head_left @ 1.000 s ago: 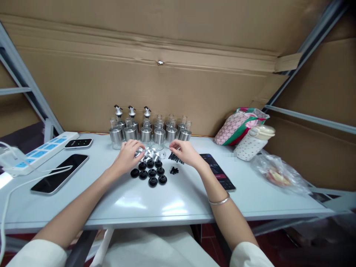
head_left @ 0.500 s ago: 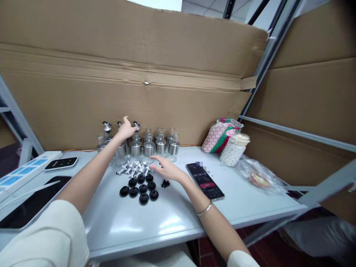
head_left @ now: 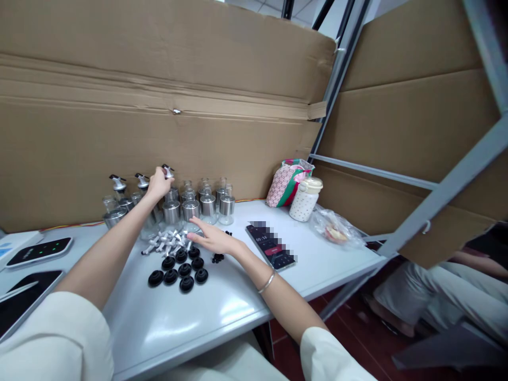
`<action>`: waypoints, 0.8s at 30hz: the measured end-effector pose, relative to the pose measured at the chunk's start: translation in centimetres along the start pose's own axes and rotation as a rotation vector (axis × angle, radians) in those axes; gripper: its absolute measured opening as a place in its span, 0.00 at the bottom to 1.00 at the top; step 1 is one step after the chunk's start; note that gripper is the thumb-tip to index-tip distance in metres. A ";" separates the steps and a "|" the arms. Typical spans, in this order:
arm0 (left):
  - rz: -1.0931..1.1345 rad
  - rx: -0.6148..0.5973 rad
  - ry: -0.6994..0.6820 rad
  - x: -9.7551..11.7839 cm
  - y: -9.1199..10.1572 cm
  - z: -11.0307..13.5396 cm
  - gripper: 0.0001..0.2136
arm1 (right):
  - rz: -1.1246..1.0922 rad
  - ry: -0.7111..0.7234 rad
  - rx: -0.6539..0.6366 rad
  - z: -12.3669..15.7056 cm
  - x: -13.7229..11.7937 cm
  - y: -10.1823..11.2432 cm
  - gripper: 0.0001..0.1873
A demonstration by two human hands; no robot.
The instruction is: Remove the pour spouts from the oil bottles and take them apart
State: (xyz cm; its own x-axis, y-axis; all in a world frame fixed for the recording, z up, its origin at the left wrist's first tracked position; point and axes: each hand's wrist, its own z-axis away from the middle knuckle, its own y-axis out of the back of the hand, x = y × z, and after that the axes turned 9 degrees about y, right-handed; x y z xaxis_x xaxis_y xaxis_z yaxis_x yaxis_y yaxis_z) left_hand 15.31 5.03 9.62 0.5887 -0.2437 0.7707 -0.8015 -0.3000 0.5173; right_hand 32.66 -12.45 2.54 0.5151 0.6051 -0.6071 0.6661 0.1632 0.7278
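At the back of the table my left hand (head_left: 159, 183) is closed round a silver pourer spout (head_left: 168, 171) with a black flap, which tops a bottle in the back row. Two more bottles to its left carry the same kind of pourer (head_left: 118, 183). Glass bottles with metal sleeves (head_left: 172, 212) stand in rows beside it. My right hand (head_left: 212, 238) hovers with fingers stretched out, holding nothing, by the right edge of a pile of silver spouts (head_left: 164, 242). Black round stoppers (head_left: 184, 270) lie in front of that pile. Small black pieces (head_left: 217, 258) sit under my right wrist.
A phone (head_left: 270, 246) showing a timer lies to the right. Behind it are a pink patterned bag (head_left: 284, 183), a white cup (head_left: 306, 199) and a plastic bag with food (head_left: 335, 232). Devices (head_left: 39, 251) lie at left. Cardboard (head_left: 238, 143) walls the back. Another person sits at far right.
My left hand has closed its fingers round the pourer, where its thumb stuck up before. My right hand stays stretched near the spouts. The view has turned right.
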 end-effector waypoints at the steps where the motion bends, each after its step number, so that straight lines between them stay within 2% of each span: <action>1: -0.015 0.032 0.018 0.4 0.1 0.2 0.14 | 0.001 -0.003 -0.006 -0.1 0.2 -0.1 0.38; 4: 0.051 0.158 -0.042 2.3 0.6 0.8 0.15 | 0.002 -0.010 -0.007 -0.4 0.8 -0.5 0.37; 9: 0.319 0.429 -0.281 6.7 2.6 2.0 0.15 | -0.006 -0.032 0.001 -0.6 1.2 -0.5 0.38; 11: 0.365 0.498 -0.380 8.4 3.8 2.9 0.17 | -0.030 -0.040 -0.004 -0.5 1.2 -0.4 0.38; 13: 0.407 0.549 -0.473 9.7 4.9 4.1 0.17 | -0.062 -0.027 0.059 -0.5 0.7 -0.2 0.40; 16: 0.605 0.557 -0.552 11.0 5.8 6.9 0.12 | -0.060 0.058 0.332 -0.7 -1.2 0.1 0.48; 18: 0.737 0.476 -0.581 11.4 5.9 9.7 0.11 | -0.002 0.127 0.497 -1.0 -3.2 0.3 0.51; 21: 0.848 0.317 -0.543 11.6 5.4 14.3 0.11 | 0.087 0.151 0.563 -1.2 -5.8 0.1 0.48; 24: 0.810 0.179 -0.443 11.5 5.1 17.7 0.10 | 0.112 0.068 0.579 -0.9 -6.8 -0.4 0.39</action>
State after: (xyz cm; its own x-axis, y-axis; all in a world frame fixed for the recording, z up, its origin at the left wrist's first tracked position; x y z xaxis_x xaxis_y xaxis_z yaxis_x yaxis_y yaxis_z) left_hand 19.87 -15.60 14.55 -0.1257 -0.7582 0.6398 -0.9781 -0.0132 -0.2077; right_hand 28.39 -15.96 6.69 0.5764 0.6459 -0.5005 0.8053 -0.3450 0.4822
